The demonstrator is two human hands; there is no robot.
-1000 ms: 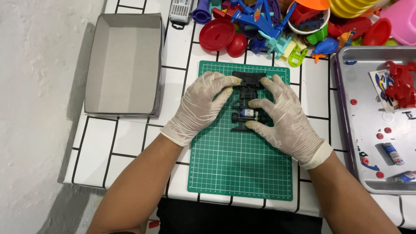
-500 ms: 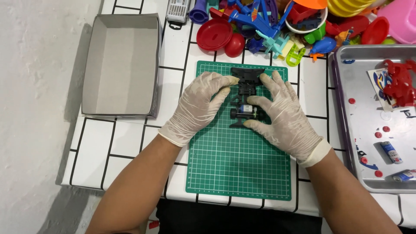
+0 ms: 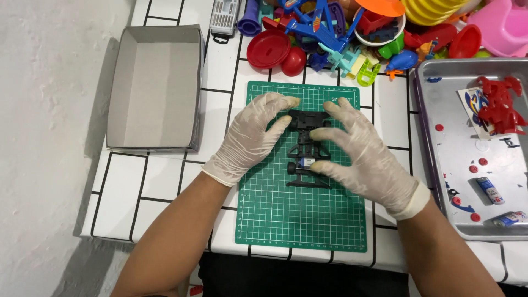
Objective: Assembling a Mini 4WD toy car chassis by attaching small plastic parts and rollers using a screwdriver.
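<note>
Gloved hands, left hand [image 3: 250, 137] and right hand [image 3: 360, 154], fingers spread on black toy chassis [image 3: 308, 149], green cutting mat [image 3: 300, 214], grey cardboard box [image 3: 154, 88] left

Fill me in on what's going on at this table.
A person in pale gloves is working on a small black toy car chassis that lies on a green cutting mat. The left hand rests its fingers at the chassis's upper left; the right hand touches its right side and lower end. An open grey box sits to the left, a metal tray with red parts to the right, and colourful plastic toys lie behind.
</note>
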